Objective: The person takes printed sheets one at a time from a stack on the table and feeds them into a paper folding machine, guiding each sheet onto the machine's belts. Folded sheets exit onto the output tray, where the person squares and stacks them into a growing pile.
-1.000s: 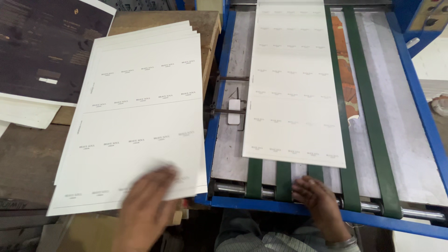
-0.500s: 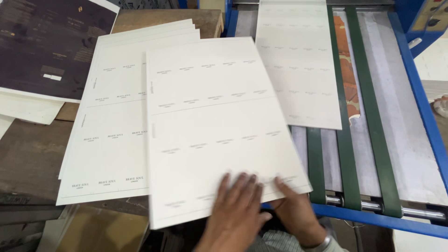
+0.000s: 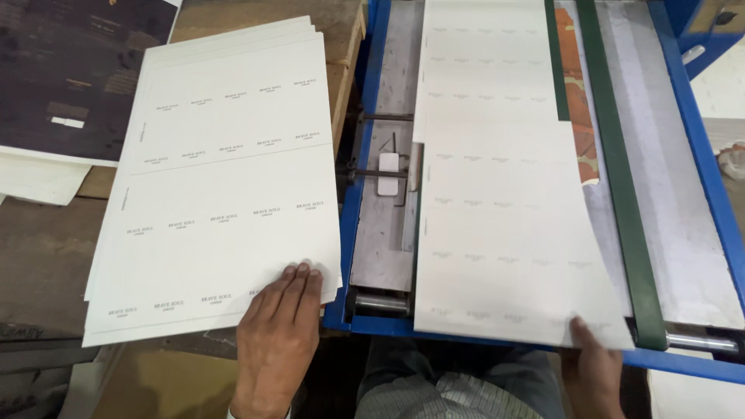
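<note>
Head view. The left hand lies palm-down, fingers extended and together, on the near right corner of a stack of large cream-white printed card sheets. The hand presses flat on the top sheet; it is not clenched, and no sheet is pinched between fingers and thumb. The stack rests on a brown wooden work table, its sheets slightly fanned at the far and left edges. Each sheet carries rows of small dark printed marks.

The right hand is at the near edge of a single cream-white printed card sheet that lies on the bed of a blue-framed feeding machine. The fingertips touch the sheet's near right corner; whether the thumb clamps the sheet from below cannot be told, as the underside is hidden. This sheet overlaps a second sheet of the same kind lying farther up the bed.

A dark green flat conveyor belt runs lengthwise along the bed, just right of the near sheet. A grey metal plate with a small white side-guide block sits between the blue frame's left rail and the sheets. A steel roller lies at the near end of the plate.

A dark printed sheet lies at the far left of the table, apart from the stack.
</note>
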